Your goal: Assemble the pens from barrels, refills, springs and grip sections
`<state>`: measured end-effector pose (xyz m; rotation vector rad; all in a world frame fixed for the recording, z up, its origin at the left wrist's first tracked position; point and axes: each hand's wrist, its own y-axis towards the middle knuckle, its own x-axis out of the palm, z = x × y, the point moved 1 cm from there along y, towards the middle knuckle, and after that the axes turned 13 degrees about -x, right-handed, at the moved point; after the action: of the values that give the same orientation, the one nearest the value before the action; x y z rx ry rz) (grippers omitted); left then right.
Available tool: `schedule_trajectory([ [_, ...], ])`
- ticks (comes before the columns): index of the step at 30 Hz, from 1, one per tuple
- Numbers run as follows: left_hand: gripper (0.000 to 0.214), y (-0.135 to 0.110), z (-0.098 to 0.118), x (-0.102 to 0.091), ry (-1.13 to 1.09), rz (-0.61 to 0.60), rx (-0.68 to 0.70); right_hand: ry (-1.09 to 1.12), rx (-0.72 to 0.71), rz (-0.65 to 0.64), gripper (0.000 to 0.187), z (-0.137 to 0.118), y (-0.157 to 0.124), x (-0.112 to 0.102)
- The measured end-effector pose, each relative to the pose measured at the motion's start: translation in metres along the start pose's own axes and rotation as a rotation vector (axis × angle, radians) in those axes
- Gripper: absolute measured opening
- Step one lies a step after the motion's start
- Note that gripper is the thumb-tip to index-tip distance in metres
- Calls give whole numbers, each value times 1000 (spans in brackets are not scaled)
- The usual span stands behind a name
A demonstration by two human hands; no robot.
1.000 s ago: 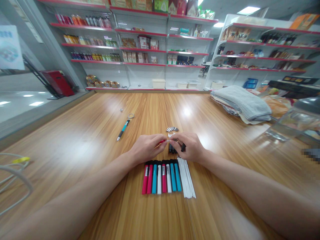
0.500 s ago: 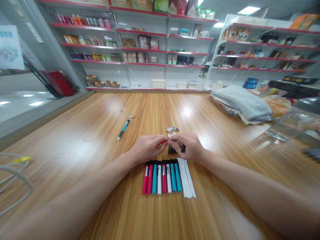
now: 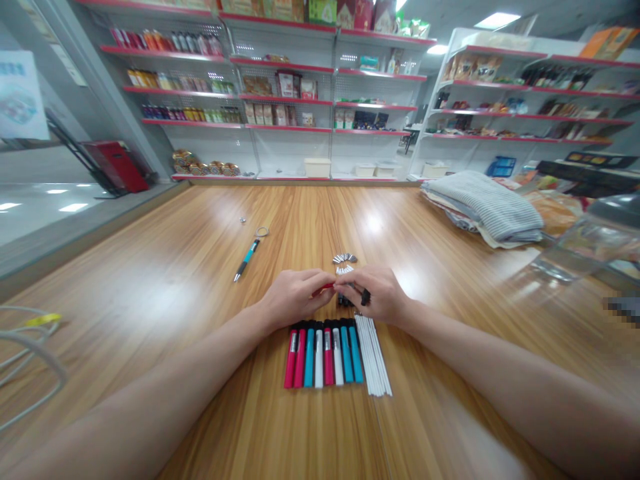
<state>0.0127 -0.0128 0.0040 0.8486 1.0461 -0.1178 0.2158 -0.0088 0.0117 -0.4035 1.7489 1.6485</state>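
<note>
Right hand (image 3: 377, 290): shifted slightly down and left since the earlier frame, now with fingertips at the near end of a red piece (image 3: 326, 287), baring more of the small white pieces (image 3: 344, 271) behind.
Bench (image 3: 250, 433): wood-grained, spread beneath both hands and all the loose parts.
Pose of both hands: raised just above the bench near centre, reaching in from lower left and lower right, fingertips meeting.
Left hand (image 3: 295, 291): closed around the red piece, covering much of it; nearer to it than the right.
Right-hand grip: pinched together at the meeting point; cannot tell whether holding something tiny there.
Barrel row (image 3: 319, 357): red, blue and white, side by side, on the wearer's side of the hands.
White rods (image 3: 373, 357): bundled just right of the row.
Red piece: between both hands, long axis nearly sideways, rising slightly rightward.
Black piece (image 3: 365, 297): tucked under the right fingers.
</note>
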Motion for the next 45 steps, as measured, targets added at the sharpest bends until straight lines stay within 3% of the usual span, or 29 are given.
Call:
schedule_trajectory([
  [8, 29, 1, 5, -3, -144, 2, -92, -21, 18, -32, 23, 1, -3, 1],
  [19, 32, 2, 4, -4, -349, -86, -197, -85, 11, -21, 15, 4, -4, 3],
  [27, 28, 3, 1, -5, -341, -57, -215, -139, 47, -47, 14, 5, -4, 1],
  [33, 27, 3, 1, -4, -241, -123, -123, -133, 26, -107, 17, 7, -6, 4],
  [38, 24, 3, 2, -3, -167, -141, -174, -134, 94, -107, 21, 5, -3, 0],
  [42, 22, 1, -1, -3, -154, -143, -233, -178, 277, -241, 33, 9, 10, -17],
  [45, 20, 1, -3, -4, -165, -138, -253, -96, 439, -513, 44, 14, 19, -36],
])
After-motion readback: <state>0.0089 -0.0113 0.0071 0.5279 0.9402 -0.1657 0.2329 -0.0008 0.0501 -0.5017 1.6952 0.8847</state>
